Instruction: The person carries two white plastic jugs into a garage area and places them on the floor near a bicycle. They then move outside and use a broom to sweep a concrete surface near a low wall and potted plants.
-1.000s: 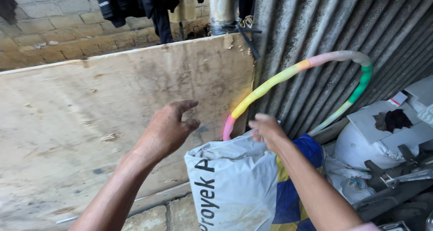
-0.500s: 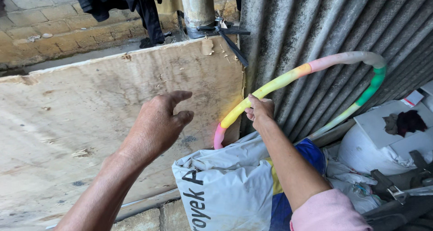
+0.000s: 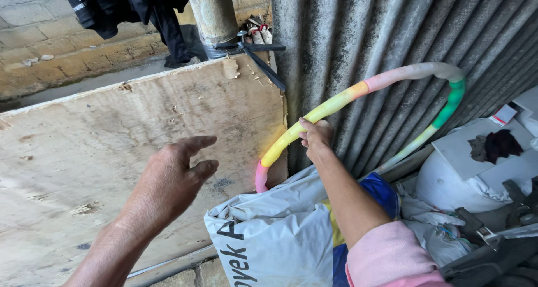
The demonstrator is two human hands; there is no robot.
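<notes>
A single head-worn camera looks down and forward from close above the plywood board, near enough that both forearms reach in from the bottom edge. It faces the board's right end, where the corrugated metal wall rises beside it, with a paved floor beyond the board's top edge. With only this one view no overlap exists, and the ground below the board seems cut off.

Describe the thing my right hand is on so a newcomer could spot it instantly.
Look at the grey corrugated wall on the right. Arching across it, above the white sack, is a hoop with your right hand on it. It alone is multicoloured: pink, yellow, white, green.
</notes>
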